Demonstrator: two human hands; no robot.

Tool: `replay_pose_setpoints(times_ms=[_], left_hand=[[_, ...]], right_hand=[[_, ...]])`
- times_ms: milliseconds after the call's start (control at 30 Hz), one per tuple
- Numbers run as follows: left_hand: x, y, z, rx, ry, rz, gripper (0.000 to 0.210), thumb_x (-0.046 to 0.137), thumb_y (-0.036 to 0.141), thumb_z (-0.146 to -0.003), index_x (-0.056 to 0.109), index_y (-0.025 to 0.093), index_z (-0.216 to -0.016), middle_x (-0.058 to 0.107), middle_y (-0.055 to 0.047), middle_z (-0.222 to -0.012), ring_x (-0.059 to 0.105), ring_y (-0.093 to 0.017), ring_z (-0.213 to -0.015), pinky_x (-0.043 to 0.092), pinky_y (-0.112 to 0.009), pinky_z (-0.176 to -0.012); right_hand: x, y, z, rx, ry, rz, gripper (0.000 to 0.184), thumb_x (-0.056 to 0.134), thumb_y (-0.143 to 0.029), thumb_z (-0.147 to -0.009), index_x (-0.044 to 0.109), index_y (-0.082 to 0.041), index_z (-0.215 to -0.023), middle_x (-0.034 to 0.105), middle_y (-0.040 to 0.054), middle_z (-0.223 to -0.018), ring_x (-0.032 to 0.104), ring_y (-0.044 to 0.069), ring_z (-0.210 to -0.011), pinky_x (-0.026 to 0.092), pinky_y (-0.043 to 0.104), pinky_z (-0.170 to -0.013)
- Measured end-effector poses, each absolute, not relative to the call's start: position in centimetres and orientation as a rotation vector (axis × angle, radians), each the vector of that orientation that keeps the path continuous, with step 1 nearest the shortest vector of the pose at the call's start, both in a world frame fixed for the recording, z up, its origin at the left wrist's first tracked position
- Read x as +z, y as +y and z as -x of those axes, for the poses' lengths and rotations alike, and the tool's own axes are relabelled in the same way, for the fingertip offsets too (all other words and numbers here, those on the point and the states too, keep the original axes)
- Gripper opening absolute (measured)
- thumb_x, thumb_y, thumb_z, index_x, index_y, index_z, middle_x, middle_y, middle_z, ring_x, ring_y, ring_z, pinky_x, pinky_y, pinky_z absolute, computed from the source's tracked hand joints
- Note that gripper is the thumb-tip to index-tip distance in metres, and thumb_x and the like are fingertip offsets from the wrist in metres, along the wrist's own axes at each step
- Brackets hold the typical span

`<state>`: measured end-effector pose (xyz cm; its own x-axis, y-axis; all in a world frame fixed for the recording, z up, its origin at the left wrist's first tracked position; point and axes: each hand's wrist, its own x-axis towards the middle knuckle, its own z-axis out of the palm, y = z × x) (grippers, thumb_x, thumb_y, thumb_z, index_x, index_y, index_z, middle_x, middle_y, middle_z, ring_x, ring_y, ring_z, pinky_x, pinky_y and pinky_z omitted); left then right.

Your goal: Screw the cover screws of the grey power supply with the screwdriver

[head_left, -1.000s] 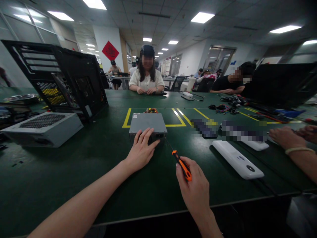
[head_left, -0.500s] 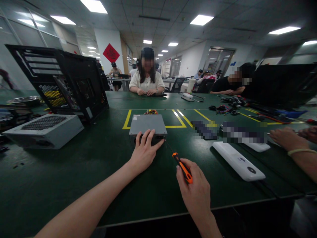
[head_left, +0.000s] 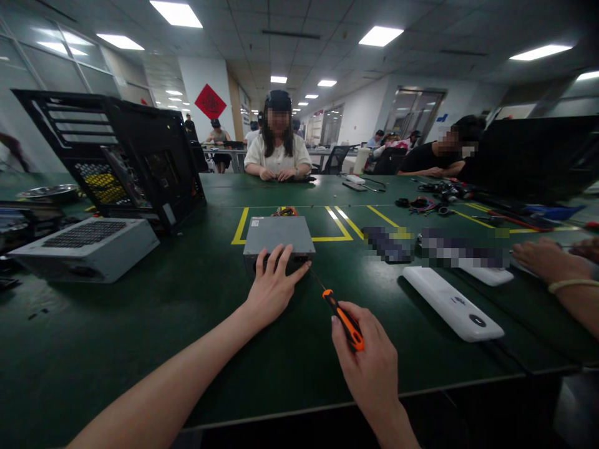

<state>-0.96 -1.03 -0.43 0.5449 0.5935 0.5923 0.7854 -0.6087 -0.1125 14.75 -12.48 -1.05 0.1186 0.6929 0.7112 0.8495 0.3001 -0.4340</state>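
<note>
A grey computer power supply point(head_left: 279, 235) sits on the green table in front of me, its coloured wires point(head_left: 286, 212) bunched behind it. My left hand point(head_left: 274, 284) rests against its near side with fingers spread, covering part of that face. In my right hand point(head_left: 369, 349) is an orange and black screwdriver point(head_left: 344, 319), held by its handle. Its thin shaft slants up and left to the near right corner of the power supply, close to my left fingertips. Whether the tip touches a screw is too small to tell.
On the left stand an open black computer case point(head_left: 135, 156) and a second power supply point(head_left: 88, 249). To the right lie a white power bank point(head_left: 452, 305), cables point(head_left: 423, 206) and another person's hand point(head_left: 547, 262). A person point(head_left: 277, 149) sits opposite. The table's front edge runs below my hands.
The screwdriver handle has shifted slightly left, along with the fingers of my right hand. My left hand and the power supply have stayed in place.
</note>
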Motion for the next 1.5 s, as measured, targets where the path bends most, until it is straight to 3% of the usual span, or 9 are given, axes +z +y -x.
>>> replay_pose_setpoints(times_ms=[667, 833, 967, 1100, 1200, 1300, 1400, 1500], left_hand=[[0.3, -1.2, 2.7, -0.689, -1.036, 2.591, 0.044, 0.049, 0.013, -0.079, 0.050, 0.026, -0.121, 0.015, -0.012, -0.146, 0.012, -0.030, -0.134, 0.013, -0.054, -0.106], [0.7, -1.5, 2.7, -0.775, -1.031, 2.585, 0.038, 0.048, 0.013, -0.079, 0.054, 0.023, -0.115, 0.021, -0.011, -0.144, 0.019, -0.029, -0.132, 0.014, -0.053, -0.106], [0.7, -1.7, 2.7, -0.997, -1.148, 2.574, 0.023, 0.045, 0.011, -0.079, 0.061, 0.019, -0.093, 0.048, -0.010, -0.119, 0.041, -0.025, -0.115, 0.034, -0.044, -0.096], [-0.1, -1.0, 2.7, -1.265, -1.321, 2.767, 0.017, 0.041, 0.013, -0.081, 0.056, 0.018, -0.085, 0.055, -0.005, -0.090, 0.053, -0.015, -0.084, 0.045, -0.030, -0.074], [-0.5, -0.4, 2.9, -1.483, -1.441, 2.751, 0.018, 0.041, 0.018, -0.083, 0.054, 0.018, -0.095, 0.057, -0.004, -0.089, 0.055, -0.014, -0.079, 0.045, -0.028, -0.071], [-0.3, -0.3, 3.1, -1.542, -1.531, 2.727, 0.035, 0.039, 0.023, -0.087, 0.041, 0.020, -0.122, 0.059, -0.002, -0.087, 0.056, -0.012, -0.069, 0.045, -0.025, -0.066], [-0.1, -0.4, 3.3, -1.405, -1.621, 2.797, 0.045, 0.035, 0.025, -0.088, 0.029, 0.024, -0.133, 0.058, 0.002, -0.074, 0.055, -0.010, -0.057, 0.044, -0.023, -0.060], [-0.1, -0.3, 3.3, -1.356, -1.648, 2.816, 0.044, 0.035, 0.024, -0.088, 0.032, 0.025, -0.131, 0.057, 0.003, -0.069, 0.056, -0.011, -0.056, 0.043, -0.022, -0.059]], right_hand=[[-0.5, -11.3, -13.1, -0.214, -1.722, 1.444, 0.019, 0.046, -0.022, -0.084, 0.051, -0.016, -0.101, 0.059, 0.0066, -0.085, 0.057, 0.017, -0.077, 0.048, 0.031, -0.069], [-0.6, -11.4, -12.8, -0.273, -1.707, 1.484, 0.020, 0.046, -0.022, -0.083, 0.052, -0.018, -0.102, 0.056, 0.0057, -0.084, 0.058, 0.016, -0.072, 0.050, 0.029, -0.063], [-0.2, -11.3, -12.1, -0.281, -1.683, 1.446, 0.021, 0.047, -0.025, -0.084, 0.055, -0.019, -0.103, 0.052, 0.0072, -0.090, 0.059, 0.015, -0.071, 0.050, 0.025, -0.056], [0.2, -11.1, -11.5, -0.241, -1.717, 1.331, 0.018, 0.049, -0.023, -0.084, 0.056, -0.017, -0.099, 0.053, 0.0083, -0.092, 0.059, 0.016, -0.079, 0.052, 0.028, -0.064], [0.2, -10.9, -11.1, -0.350, -1.745, 1.257, 0.021, 0.048, -0.011, -0.081, 0.057, -0.017, -0.099, 0.058, 0.0082, -0.090, 0.058, 0.018, -0.082, 0.051, 0.032, -0.070], [0.0, -10.9, -11.0, -0.376, -1.814, 1.211, 0.027, 0.047, -0.006, -0.079, 0.056, -0.018, -0.101, 0.061, 0.0073, -0.091, 0.057, 0.018, -0.080, 0.050, 0.034, -0.070], [-0.1, -11.1, -11.1, -0.316, -1.814, 1.231, 0.024, 0.050, -0.013, -0.081, 0.054, -0.018, -0.103, 0.060, 0.0086, -0.096, 0.058, 0.019, -0.085, 0.051, 0.035, -0.072], [-0.2, -11.2, -11.2, -0.164, -1.705, 1.321, 0.031, 0.050, -0.026, -0.083, 0.047, -0.017, -0.112, 0.057, 0.0113, -0.104, 0.059, 0.021, -0.092, 0.053, 0.035, -0.073]])
